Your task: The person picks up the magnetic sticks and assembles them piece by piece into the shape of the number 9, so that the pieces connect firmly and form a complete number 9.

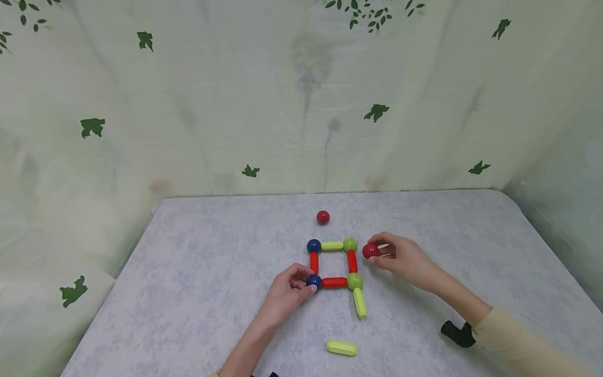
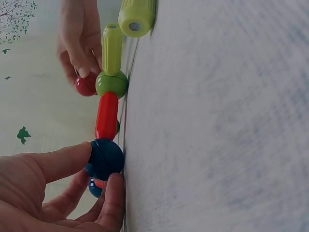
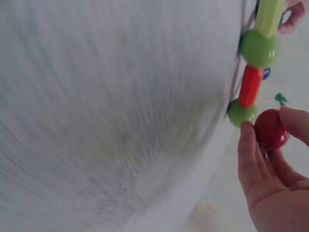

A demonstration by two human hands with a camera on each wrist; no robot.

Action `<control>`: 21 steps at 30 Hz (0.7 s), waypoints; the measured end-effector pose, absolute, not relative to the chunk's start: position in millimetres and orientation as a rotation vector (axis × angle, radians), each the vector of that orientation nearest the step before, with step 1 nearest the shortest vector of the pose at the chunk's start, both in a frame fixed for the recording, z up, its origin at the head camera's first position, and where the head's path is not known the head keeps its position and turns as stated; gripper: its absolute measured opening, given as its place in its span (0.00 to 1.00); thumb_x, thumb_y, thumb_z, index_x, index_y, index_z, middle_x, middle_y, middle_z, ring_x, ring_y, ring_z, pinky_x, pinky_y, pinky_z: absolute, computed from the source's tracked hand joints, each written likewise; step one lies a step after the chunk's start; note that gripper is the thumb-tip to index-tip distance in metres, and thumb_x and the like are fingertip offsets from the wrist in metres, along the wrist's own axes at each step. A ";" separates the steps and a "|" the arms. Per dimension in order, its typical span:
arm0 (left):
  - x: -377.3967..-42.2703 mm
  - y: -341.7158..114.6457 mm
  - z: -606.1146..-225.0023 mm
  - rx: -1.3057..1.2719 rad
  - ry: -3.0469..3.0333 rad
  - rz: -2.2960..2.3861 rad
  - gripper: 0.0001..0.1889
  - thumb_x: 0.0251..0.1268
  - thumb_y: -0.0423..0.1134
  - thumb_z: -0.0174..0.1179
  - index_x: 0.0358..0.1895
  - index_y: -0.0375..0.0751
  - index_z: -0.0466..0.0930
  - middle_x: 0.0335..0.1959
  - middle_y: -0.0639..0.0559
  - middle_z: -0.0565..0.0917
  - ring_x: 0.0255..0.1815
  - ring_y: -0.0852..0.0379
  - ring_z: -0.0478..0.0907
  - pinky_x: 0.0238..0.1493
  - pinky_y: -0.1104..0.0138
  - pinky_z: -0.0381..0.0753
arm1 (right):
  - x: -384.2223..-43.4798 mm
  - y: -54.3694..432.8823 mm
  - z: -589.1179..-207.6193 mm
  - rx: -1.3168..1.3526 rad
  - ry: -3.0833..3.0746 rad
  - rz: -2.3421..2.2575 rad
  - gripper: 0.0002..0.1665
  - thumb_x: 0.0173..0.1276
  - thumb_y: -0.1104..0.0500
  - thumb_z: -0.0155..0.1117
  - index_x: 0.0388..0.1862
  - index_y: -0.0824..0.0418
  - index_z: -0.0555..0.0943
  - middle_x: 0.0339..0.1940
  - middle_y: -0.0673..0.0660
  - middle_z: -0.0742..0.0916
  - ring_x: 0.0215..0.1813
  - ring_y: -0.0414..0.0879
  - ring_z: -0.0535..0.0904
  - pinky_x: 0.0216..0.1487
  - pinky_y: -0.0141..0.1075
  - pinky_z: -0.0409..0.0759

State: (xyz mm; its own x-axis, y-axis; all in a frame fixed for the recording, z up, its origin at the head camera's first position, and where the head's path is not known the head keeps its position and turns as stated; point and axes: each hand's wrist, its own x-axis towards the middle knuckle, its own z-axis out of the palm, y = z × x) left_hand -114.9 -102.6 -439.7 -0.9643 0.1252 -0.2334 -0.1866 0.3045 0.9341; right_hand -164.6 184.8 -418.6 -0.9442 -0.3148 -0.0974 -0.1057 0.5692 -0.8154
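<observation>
On the table lies a square of balls and rods: two blue balls on the left, two green balls on the right, joined by a yellow-green rod at the back and red rods on the other sides. My left hand pinches the near-left blue ball between thumb and fingers. In my right hand a dark red ball is held between thumb and fingertips, just right of the square and apart from the far green ball. A yellow-green rod sticks out toward me from the near green ball.
A second red ball lies behind the square. Nearer to me is a loose yellow-green rod. A black object shows beside the right sleeve. A pale printed curtain hangs behind the table.
</observation>
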 end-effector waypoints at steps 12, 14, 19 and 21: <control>-114.8 -103.5 -440.0 -0.053 2.306 1.721 0.14 0.60 0.32 0.67 0.49 0.42 0.80 0.45 0.47 0.78 0.37 0.53 0.71 0.34 0.66 0.72 | -102.0 184.9 -418.9 -0.393 2.383 -1.264 0.19 0.64 0.49 0.71 0.49 0.57 0.80 0.39 0.48 0.85 0.41 0.45 0.82 0.40 0.34 0.81; -114.8 -103.6 -439.8 -0.054 2.308 1.721 0.14 0.60 0.32 0.67 0.49 0.42 0.80 0.45 0.47 0.78 0.37 0.53 0.71 0.34 0.66 0.72 | -94.1 184.6 -420.6 -0.418 2.349 -1.253 0.19 0.64 0.49 0.71 0.48 0.57 0.80 0.38 0.47 0.85 0.40 0.45 0.82 0.40 0.33 0.80; -114.7 -103.4 -440.4 -0.057 2.305 1.719 0.14 0.60 0.32 0.67 0.49 0.42 0.80 0.45 0.47 0.78 0.37 0.53 0.71 0.33 0.66 0.72 | -78.6 181.4 -425.0 -0.405 2.250 -1.271 0.18 0.63 0.51 0.71 0.47 0.59 0.80 0.36 0.48 0.85 0.37 0.45 0.81 0.39 0.32 0.80; -114.6 -103.3 -440.8 -0.054 2.302 1.722 0.14 0.60 0.31 0.67 0.49 0.41 0.80 0.45 0.47 0.78 0.37 0.53 0.71 0.33 0.67 0.72 | -74.2 179.0 -426.7 -0.382 2.228 -1.276 0.19 0.63 0.50 0.72 0.47 0.59 0.80 0.37 0.48 0.85 0.38 0.45 0.82 0.39 0.32 0.80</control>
